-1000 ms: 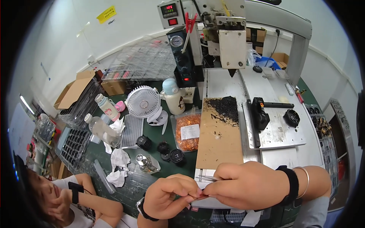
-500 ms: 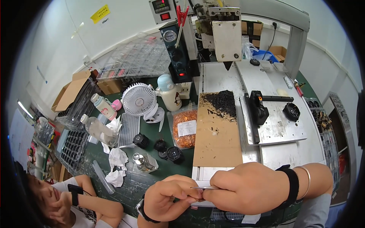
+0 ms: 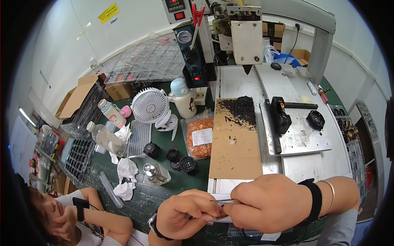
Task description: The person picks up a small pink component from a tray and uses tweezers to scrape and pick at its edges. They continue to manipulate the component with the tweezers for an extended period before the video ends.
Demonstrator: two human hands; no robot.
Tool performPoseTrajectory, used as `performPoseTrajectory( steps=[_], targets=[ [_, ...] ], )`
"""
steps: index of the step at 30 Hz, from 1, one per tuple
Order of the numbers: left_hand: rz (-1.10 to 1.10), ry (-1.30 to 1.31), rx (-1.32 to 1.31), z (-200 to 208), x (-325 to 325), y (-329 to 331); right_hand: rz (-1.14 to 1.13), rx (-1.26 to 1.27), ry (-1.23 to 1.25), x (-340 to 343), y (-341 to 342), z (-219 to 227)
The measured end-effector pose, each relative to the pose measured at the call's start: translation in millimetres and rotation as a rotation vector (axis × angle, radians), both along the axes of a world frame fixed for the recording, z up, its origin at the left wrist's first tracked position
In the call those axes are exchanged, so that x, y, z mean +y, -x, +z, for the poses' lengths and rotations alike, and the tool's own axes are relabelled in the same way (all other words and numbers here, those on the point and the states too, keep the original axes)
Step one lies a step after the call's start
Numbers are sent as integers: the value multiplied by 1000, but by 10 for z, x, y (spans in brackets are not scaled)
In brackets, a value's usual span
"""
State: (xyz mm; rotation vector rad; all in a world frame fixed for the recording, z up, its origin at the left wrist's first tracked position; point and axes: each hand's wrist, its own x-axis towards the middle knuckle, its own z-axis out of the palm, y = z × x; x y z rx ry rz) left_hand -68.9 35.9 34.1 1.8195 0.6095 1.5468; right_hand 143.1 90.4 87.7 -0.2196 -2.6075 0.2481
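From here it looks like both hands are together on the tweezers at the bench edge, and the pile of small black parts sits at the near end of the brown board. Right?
Not quite. The head view shows the pile of small black parts at the far end of the brown board, next to the machine. The left hand and right hand are together on the tweezers at the bench edge.

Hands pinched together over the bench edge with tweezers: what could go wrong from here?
1. The tweezers work between the left hand and right hand; a slip might jab a finger.
2. Loose black bits sit unguarded on the brown board; a bump may scatter them.
3. The small fan nearby could blow light parts if running.
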Motion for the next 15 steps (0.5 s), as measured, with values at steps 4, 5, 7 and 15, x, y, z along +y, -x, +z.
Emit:
performPoseTrajectory(
  steps=[4,5,7,15],
  targets=[
    [-103,51,-32,1,-12,62,-20,5,66,4,-2,11],
    [-104,52,-32,-5,-8,64,-21,4,66,11,-5,10],
    [-109,58,-38,-1,-17,70,8,10,156,19,-4,20],
    [-99,53,-42,-12,-7,61,36,6,234,23,-3,88]
  ],
)
